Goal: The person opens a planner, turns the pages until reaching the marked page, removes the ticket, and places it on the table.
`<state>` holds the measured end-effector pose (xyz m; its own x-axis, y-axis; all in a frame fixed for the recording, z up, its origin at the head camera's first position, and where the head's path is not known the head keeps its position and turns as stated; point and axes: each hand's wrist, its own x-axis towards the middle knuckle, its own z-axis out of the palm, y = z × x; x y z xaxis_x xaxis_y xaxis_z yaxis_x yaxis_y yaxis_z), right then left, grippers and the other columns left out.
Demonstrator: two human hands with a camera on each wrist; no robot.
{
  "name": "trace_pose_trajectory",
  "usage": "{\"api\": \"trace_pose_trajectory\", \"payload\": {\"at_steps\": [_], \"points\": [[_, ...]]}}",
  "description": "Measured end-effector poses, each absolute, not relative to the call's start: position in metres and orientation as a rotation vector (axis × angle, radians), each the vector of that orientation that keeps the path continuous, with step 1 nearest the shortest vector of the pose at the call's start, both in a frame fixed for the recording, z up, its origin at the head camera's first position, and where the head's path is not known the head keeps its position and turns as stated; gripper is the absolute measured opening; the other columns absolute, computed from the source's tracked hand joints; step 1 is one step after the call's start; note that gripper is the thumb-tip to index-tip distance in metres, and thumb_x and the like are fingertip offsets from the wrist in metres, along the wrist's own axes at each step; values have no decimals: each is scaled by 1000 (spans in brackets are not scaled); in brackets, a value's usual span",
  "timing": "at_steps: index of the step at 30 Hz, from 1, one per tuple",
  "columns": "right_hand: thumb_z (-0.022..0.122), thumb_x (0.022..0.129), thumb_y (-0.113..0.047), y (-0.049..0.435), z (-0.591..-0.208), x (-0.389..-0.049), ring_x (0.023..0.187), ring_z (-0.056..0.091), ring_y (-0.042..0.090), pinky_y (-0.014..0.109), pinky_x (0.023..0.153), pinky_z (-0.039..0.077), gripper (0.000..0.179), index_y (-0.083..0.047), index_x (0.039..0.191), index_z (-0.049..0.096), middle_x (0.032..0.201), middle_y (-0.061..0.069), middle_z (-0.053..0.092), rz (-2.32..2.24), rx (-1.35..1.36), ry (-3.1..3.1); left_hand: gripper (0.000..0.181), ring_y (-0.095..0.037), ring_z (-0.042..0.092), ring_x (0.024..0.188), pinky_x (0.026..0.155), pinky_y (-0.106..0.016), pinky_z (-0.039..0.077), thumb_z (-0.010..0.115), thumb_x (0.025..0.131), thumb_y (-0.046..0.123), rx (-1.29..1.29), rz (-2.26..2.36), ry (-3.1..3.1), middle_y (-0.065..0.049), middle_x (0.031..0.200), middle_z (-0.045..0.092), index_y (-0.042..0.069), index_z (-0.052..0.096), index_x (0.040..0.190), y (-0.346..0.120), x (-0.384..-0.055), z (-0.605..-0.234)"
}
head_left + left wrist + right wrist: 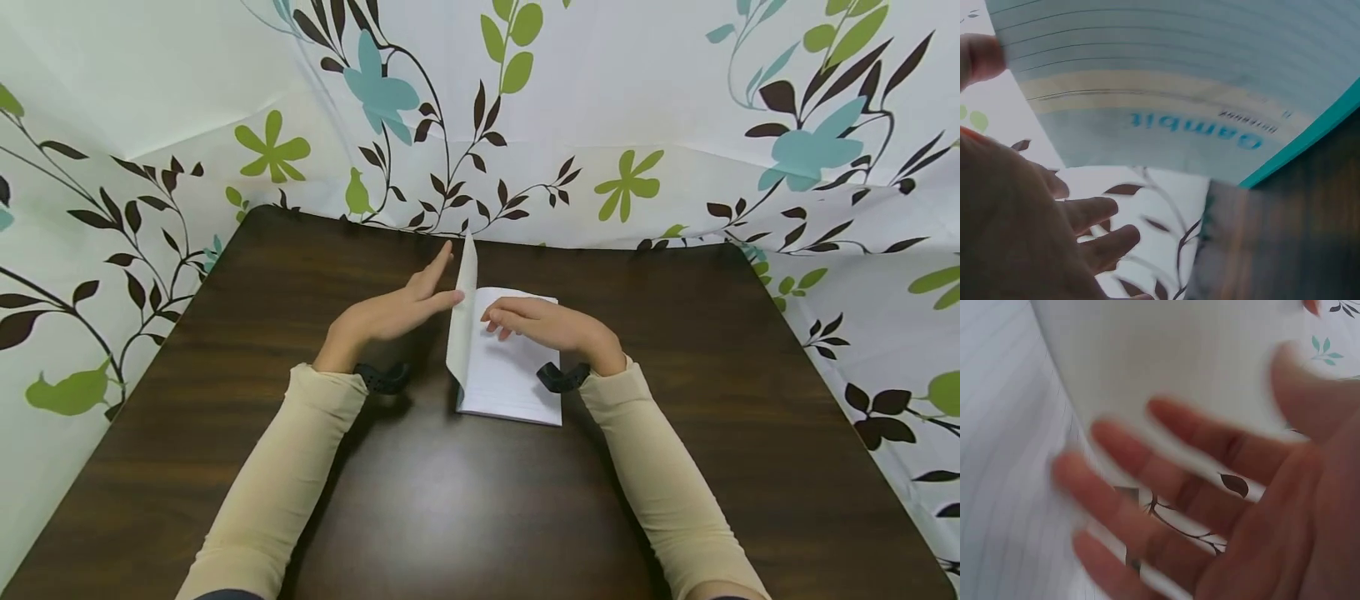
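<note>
A notebook [517,379] with white lined pages lies open on the dark wooden table. One leaf [462,317] stands upright along its left side. In the left wrist view, that leaf [1166,69] carries ruled lines and the blue word "Gambit", upside down, with a teal edge [1304,137] at its right. My left hand [401,312] is left of the leaf, thumb tip right at its edge and the other fingers extended. Over the right-hand page hovers my right hand [551,323]. Its fingers [1129,456] are spread and loosely bent, blurred, with nothing between them.
The dark table [420,500] stretches out on both sides of the notebook. Behind and beside it hangs a white curtain [562,125] printed with leaves and flowers. Dark bands [385,379] circle both wrists below pale yellow sleeves [281,483].
</note>
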<state>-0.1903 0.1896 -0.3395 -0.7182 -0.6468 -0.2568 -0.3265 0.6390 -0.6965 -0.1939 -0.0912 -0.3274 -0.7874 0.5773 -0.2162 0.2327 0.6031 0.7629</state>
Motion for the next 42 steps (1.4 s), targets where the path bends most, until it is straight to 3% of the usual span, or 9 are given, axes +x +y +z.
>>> {"api": "trace_pose_trajectory", "payload": {"at_steps": [5,10,13,18,21,28,35,42], "points": [[64,105,-27,204,-350,-193,117,63,29,48,104,51,40,-6,138,61,130,14,67,-672,-635,2564,88,-38,-12,163,129,-66,5,39,102,72,594,998,2391,8,176,-14,44,-18,163,-110,-193,-326],[79,94,-22,216,-353,-195,128,54,37,54,110,48,62,-4,148,52,142,22,54,-562,-396,2651,88,-41,-13,162,127,-70,3,39,103,70,561,970,2405,-1,176,-14,40,-17,164,-138,-191,-330],[83,91,-26,219,-353,-196,140,43,41,60,116,41,80,-7,157,43,153,25,40,-492,-294,2653,88,-44,-14,161,124,-74,2,39,105,66,536,960,2410,-6,176,-15,36,-16,166,-157,-186,-337],[86,88,-32,221,-354,-195,151,27,46,65,120,35,99,-6,165,29,164,26,26,-419,-223,2639,94,-51,-8,160,122,-78,-1,43,105,60,532,903,2450,-19,176,-9,17,-12,168,-179,-182,-361],[86,88,-33,223,-355,-194,152,26,46,65,120,35,99,-6,165,29,165,25,26,-406,-212,2656,98,-51,-6,160,122,-77,-4,46,105,60,539,861,2487,-23,175,-6,8,-8,168,-185,-182,-375],[86,88,-25,222,-351,-189,151,33,46,64,119,38,89,-7,161,39,164,24,34,-397,-231,2693,109,-45,-17,161,122,-72,-13,53,97,70,531,849,2536,-20,176,-8,7,-1,168,-190,-172,-404],[88,85,-17,221,-353,-188,147,41,45,61,119,39,81,-7,155,48,161,22,43,-390,-291,2744,91,-49,-22,158,120,-73,-17,58,102,54,627,863,2528,-26,173,-14,13,10,169,-191,-168,-410],[89,83,-18,219,-355,-192,144,41,44,63,120,35,75,-7,147,54,160,21,42,-373,-346,2810,90,-51,-20,158,119,-73,-18,60,102,50,620,892,2508,-29,173,-11,11,14,169,-191,-168,-402]]}}
